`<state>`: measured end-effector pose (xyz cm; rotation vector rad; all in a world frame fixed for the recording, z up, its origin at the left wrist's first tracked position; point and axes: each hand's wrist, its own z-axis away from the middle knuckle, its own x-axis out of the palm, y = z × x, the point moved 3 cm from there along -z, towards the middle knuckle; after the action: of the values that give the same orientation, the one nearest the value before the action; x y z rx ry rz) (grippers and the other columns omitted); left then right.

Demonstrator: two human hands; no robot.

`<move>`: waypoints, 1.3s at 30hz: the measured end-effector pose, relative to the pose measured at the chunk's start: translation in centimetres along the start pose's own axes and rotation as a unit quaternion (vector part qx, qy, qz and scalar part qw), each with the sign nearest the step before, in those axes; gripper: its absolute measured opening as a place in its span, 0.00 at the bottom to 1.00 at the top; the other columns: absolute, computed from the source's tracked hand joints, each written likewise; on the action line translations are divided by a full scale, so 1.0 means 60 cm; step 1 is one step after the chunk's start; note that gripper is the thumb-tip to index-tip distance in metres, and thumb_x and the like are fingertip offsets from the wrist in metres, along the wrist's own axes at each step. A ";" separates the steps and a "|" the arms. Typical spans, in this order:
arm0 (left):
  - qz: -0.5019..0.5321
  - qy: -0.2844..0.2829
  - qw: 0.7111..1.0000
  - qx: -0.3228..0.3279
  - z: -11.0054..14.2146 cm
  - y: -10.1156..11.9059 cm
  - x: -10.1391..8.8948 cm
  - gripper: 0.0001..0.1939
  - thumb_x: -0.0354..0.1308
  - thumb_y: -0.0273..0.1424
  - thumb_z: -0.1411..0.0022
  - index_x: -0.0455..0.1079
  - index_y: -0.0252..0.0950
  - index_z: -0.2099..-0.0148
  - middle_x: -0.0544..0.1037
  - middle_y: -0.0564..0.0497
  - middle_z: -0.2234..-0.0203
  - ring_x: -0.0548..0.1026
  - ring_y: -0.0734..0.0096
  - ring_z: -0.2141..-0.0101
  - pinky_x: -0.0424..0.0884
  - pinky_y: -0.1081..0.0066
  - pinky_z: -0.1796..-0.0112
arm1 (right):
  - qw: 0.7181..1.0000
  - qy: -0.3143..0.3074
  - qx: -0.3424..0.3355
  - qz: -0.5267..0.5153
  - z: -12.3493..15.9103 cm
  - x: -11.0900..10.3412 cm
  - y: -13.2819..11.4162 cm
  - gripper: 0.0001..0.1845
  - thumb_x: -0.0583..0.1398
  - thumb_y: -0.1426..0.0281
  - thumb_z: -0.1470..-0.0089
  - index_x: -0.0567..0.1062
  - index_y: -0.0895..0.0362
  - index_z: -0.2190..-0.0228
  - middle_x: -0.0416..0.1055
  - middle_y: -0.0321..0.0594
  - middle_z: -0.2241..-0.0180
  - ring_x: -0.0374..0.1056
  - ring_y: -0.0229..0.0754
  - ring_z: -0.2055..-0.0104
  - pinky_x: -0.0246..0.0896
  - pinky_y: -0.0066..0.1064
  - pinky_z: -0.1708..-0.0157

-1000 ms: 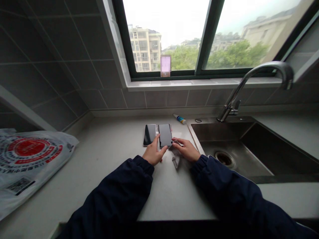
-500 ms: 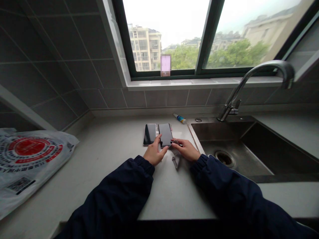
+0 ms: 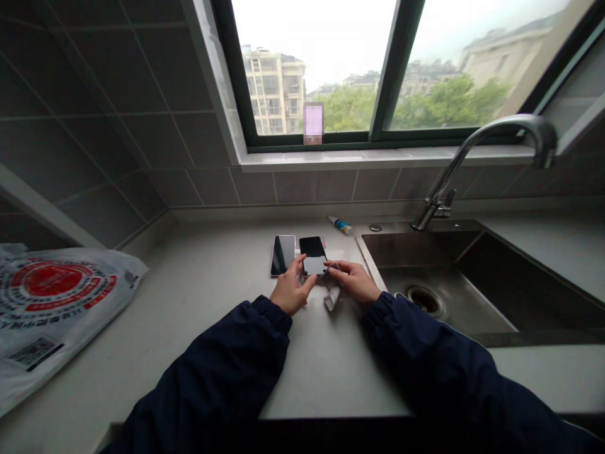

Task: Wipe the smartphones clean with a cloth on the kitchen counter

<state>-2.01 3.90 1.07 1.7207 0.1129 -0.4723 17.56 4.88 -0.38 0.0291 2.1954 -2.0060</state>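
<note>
Two dark phones lie side by side on the grey counter (image 3: 212,302). My left hand (image 3: 289,289) pinches the near end of the right phone (image 3: 312,254), thumb on its left edge, tilting it up. My right hand (image 3: 355,281) is closed on a small grey cloth (image 3: 331,295), its fingertips at the phone's near right corner. The left phone (image 3: 283,254) lies flat and untouched beside it.
A steel sink (image 3: 454,284) with a curved tap (image 3: 477,157) lies right of my hands. A small tube (image 3: 341,225) rests by the back wall. A white printed plastic bag (image 3: 51,302) lies at the far left. A window runs above the tiled wall.
The near end of the right phone has lifted off the counter between my hands. The cloth has bunched closer under my right hand.
</note>
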 end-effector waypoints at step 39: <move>0.500 0.022 0.851 -0.158 -0.027 0.000 -0.016 0.34 0.38 0.50 0.28 0.61 0.28 0.36 0.77 0.34 0.50 0.80 0.61 0.58 0.78 0.63 0.59 | 0.977 -0.049 0.084 -0.191 0.026 0.035 -0.010 0.26 0.73 0.55 0.57 0.83 0.58 0.58 0.81 0.42 0.68 0.77 0.41 0.70 0.72 0.30 0.70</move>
<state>-2.49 5.65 1.66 1.2418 -0.6275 0.3535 15.57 3.05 -0.18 -0.4959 2.0881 -2.3249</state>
